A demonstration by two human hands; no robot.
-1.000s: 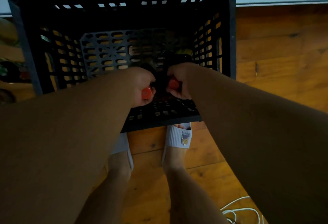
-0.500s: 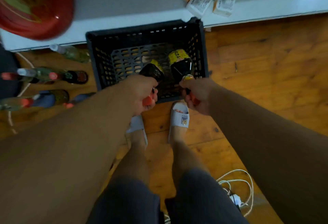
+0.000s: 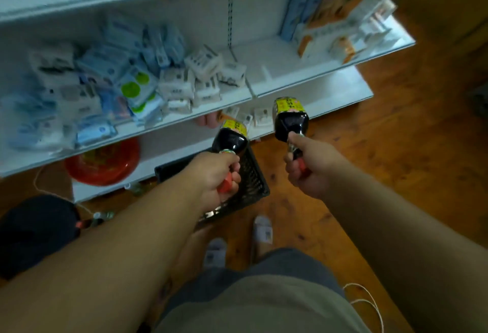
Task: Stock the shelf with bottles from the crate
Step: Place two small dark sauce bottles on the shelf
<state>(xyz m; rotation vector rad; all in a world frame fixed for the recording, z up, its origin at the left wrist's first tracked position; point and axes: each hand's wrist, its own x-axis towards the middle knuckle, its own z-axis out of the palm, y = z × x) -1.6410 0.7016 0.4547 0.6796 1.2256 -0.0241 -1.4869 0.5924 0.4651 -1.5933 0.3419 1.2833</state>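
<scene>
bottles: two dark glass bottles with yellow labels and red caps, both held up in the air in front of the shelving, above the floor and the crate.
left bottle (image 3: 230,137): held by its neck, body pointing away toward the shelves, directly over the far edge of the crate.
right bottle (image 3: 290,118): held by its neck, slightly farther and higher than the other, its label end near the front edge of the middle shelf.
left hand (image 3: 215,177): fingers wrapped round the left bottle's red cap and neck.
right hand (image 3: 306,171): fingers curled round the right bottle's neck, red cap showing in the fist.
crate (image 3: 253,182): black plastic lattice, on the wooden floor against the bottom shelf, partly hidden by the left arm.
middle shelf (image 3: 290,68): white; a heap of blurred blue and white packets on its left half, small white boxes toward the middle, a bare patch, then tall cartons at far right.
bottom shelf (image 3: 169,147): white, with a red bowl (image 3: 103,163) at left and small white boxes under the middle shelf's edge.
floor (image 3: 396,134): wood; more bottles lying at left near the crate, too blurred to describe; a white cable (image 3: 369,303) at near right.
feet: in white slippers (image 3: 262,229), just near of the crate.
</scene>
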